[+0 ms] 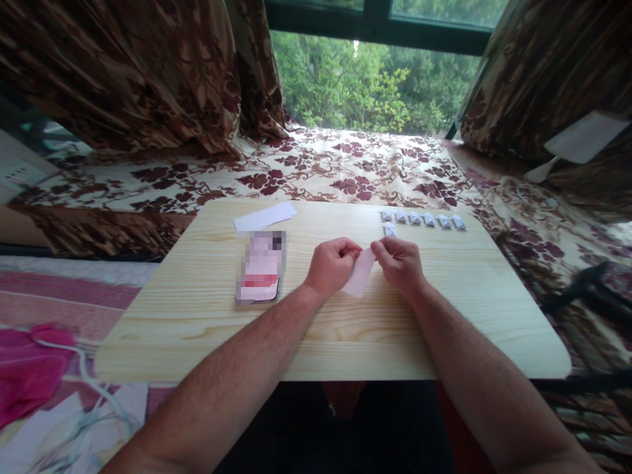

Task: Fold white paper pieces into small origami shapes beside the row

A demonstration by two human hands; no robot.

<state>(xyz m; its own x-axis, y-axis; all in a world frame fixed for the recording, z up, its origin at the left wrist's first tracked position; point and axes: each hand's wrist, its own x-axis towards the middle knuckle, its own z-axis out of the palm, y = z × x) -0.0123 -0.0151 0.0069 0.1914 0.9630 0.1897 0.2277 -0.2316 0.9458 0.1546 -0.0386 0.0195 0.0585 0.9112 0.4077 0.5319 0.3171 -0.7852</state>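
Note:
My left hand [332,264] and my right hand [399,262] meet over the middle of a light wooden table [197,322]. Both pinch the top edge of a small white paper strip [359,275], which hangs down between them. Fingers of both hands are closed on the paper. A row of several small folded white paper pieces [423,218] lies at the table's far right, with one more folded piece [390,229] just below the row's left end.
A phone [261,266] lies face up left of my hands, with a spare white paper strip [264,216] beyond it. Floral fabric [345,168] and curtains surround the table under a window. Pink cloth [24,368] and a white cable lie at the lower left.

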